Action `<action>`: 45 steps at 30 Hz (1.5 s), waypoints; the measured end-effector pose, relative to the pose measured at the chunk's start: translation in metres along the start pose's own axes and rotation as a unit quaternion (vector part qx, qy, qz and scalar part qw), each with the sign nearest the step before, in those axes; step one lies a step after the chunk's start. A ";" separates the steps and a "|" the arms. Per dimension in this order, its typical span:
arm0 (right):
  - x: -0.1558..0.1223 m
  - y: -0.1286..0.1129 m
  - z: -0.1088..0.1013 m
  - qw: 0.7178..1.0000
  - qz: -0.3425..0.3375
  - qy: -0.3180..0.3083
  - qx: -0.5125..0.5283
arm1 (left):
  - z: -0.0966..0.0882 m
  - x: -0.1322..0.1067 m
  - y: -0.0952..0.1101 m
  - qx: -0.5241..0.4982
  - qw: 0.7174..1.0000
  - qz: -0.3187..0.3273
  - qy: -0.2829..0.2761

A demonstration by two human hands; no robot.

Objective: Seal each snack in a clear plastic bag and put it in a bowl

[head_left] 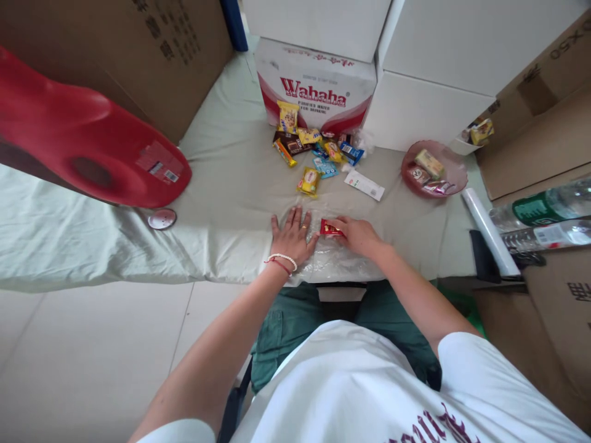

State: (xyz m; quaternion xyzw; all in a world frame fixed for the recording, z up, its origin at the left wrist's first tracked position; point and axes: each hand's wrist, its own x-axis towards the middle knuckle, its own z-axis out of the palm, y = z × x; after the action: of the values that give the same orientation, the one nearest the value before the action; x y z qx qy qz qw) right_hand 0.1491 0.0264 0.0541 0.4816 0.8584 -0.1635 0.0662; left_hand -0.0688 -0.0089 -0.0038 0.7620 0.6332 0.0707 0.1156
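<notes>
My left hand [292, 234] lies flat with fingers spread on a clear plastic bag [332, 261] at the near edge of the cloth-covered surface [231, 184]. My right hand [356, 234] pinches a small red snack packet [330, 229] at the bag, just right of my left hand. A pile of several small snack packets [314, 151] in yellow, blue and brown lies further back, with one yellow packet [309, 181] nearest me. A white packet [364, 184] lies to the right of the pile.
A Wahaha box [318, 86] and white boxes [429, 104] stand behind the pile. A pink bowl [450, 175] at right holds packets. A red plastic stool [87, 141] lies at left. Bottles [549, 206], a white roll [490, 231] and brown cartons [549, 129] crowd the right.
</notes>
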 end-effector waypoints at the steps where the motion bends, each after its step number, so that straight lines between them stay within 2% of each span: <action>1: 0.000 0.000 -0.001 1.000 0.002 -0.005 -0.011 | 0.000 -0.001 0.001 0.000 1.000 -0.001 0.001; 8: -0.018 0.007 0.011 1.000 -0.010 0.005 -0.022 | 0.002 -0.015 0.004 -0.011 1.000 -0.010 0.001; 12: -0.023 0.008 0.015 0.999 -0.025 0.021 0.008 | 0.001 -0.028 -0.002 -0.021 0.997 -0.030 0.075; 15: -0.034 0.014 0.015 0.995 -0.035 0.060 0.069 | 0.001 -0.041 -0.006 -0.021 0.993 0.020 0.112; 20: -0.081 0.032 0.029 0.974 -0.029 0.161 0.159 | 0.002 -0.056 -0.010 -0.051 0.988 0.118 0.082; 24: -0.115 0.040 0.055 0.980 -0.034 0.154 0.124 | -0.002 -0.063 -0.020 -0.113 0.979 0.170 0.014; 27: -0.122 0.044 0.062 0.976 -0.005 0.174 0.132 | -0.006 -0.071 -0.030 -0.134 0.973 0.188 -0.029; 30: -0.114 0.053 0.049 0.962 -0.026 0.196 0.189 | -0.008 -0.073 -0.038 -0.154 0.971 0.179 -0.038; 34: -0.081 0.072 0.018 0.941 -0.083 0.151 0.290 | -0.008 -0.054 -0.044 -0.253 0.963 0.087 0.031; 36: -0.058 0.083 0.008 0.934 -0.057 0.122 0.332 | -0.008 -0.036 -0.044 -0.285 0.956 0.031 0.064; 38: -0.035 0.092 0.005 0.930 -0.002 0.096 0.356 | -0.009 -0.017 -0.044 -0.286 0.955 -0.015 0.074; 41: -0.012 0.101 0.005 0.938 0.053 0.054 0.339 | -0.010 0.003 -0.040 -0.271 0.959 -0.046 0.067; 45: -0.008 0.103 -0.005 0.975 0.046 0.009 0.217 | -0.006 0.009 -0.035 -0.266 0.960 -0.036 0.082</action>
State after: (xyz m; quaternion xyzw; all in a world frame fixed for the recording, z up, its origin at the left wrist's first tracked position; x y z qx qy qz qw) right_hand 0.2406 0.0711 0.0387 0.5247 0.7799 -0.3389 -0.0400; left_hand -0.1018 0.0063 -0.0082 0.6716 0.6261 0.2948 0.2646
